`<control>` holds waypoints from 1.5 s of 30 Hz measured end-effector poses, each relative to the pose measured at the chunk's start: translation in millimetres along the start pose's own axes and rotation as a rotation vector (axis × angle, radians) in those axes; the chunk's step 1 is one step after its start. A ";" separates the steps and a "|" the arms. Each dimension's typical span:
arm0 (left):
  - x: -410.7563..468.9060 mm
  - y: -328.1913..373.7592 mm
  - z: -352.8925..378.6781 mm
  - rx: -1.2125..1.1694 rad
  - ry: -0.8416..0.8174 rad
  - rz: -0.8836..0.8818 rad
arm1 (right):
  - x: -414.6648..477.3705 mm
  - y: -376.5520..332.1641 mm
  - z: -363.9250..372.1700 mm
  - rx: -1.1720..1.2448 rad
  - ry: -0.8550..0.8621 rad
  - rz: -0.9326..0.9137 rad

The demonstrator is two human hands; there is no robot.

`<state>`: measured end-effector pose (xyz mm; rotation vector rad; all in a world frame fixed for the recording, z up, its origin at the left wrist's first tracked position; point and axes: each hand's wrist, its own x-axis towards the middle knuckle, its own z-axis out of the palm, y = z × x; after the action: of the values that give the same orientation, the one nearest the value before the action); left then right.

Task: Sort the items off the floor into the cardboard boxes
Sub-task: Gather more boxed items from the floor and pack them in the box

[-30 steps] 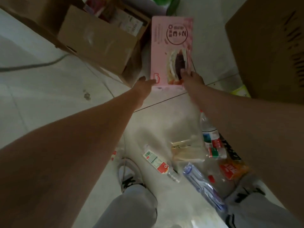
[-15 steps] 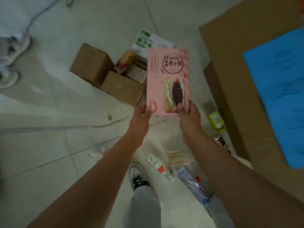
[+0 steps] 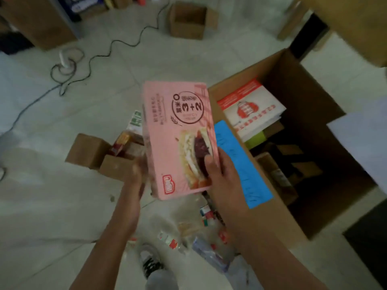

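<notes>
On the left, a small cardboard box [image 3: 117,166] sat open on the floor with a red-and-yellow packet [image 3: 120,142] leaning inside it. A green-and-white carton [image 3: 136,120] showed just beyond; whether it lay in that box could not be told. Farther back stood another open-topped box [image 3: 187,19]. To the right, the large cardboard box [image 3: 293,218] gaped open, a blue label [image 3: 238,162] stuck on its near wall. Inside it lay a red-and-white package [image 3: 249,109] at the far end, a green item [image 3: 254,141] beneath that, and brown packages [image 3: 278,176] deeper in shadow.

The pink box [image 3: 180,139] was held up in the air between the two boxes, nearly upright and tipped slightly left. The left hand [image 3: 136,174] was blurred at its lower left edge, so its grip could not be judged. The right hand [image 3: 222,176] gripped the lower right corner, thumb pressed on the printed front and fingers hidden behind.

The pink box's right edge overlapped the large box's near corner in view. Pale tiled floor [image 3: 62,206] spread wide to the left, crossed far back by a black cable [image 3: 100,53]. Bottles and packets [image 3: 188,237] lay scattered beside a shoe [image 3: 150,264].
</notes>
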<state>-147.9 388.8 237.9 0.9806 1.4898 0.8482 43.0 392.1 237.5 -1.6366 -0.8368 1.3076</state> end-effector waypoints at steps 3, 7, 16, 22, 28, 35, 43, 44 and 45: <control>29.2 36.2 62.9 0.016 -0.147 0.053 | 21.8 -20.6 -36.1 0.143 0.080 -0.050; 44.0 70.3 144.6 -0.043 -0.324 0.084 | 32.3 -26.6 -118.2 0.183 0.174 -0.063; 50.1 61.7 280.9 0.136 -0.474 -0.076 | 43.0 1.3 -249.3 0.081 0.336 0.021; 21.9 23.1 335.5 0.254 -0.453 -0.305 | 74.3 46.5 -335.0 -0.239 0.193 0.103; 11.0 -10.8 342.7 0.438 -0.489 -0.581 | 109.9 114.4 -338.5 -0.633 -0.088 0.318; 29.0 -29.6 316.7 0.424 -0.239 -0.321 | 120.4 122.6 -313.1 -0.704 -0.194 0.221; 76.1 -19.6 325.6 0.751 -0.327 -0.058 | 102.4 114.7 -338.6 -0.739 -0.201 0.280; 83.4 -17.7 332.7 0.812 -0.378 -0.086 | 99.1 115.0 -341.4 -0.707 -0.202 0.283; 88.0 -16.2 338.7 0.871 -0.417 -0.112 | 97.1 116.1 -342.4 -0.697 -0.196 0.277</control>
<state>181.2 461.2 142.2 1.5635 1.5232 -0.1458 397.4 358.8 121.5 -2.2482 -1.3249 1.4776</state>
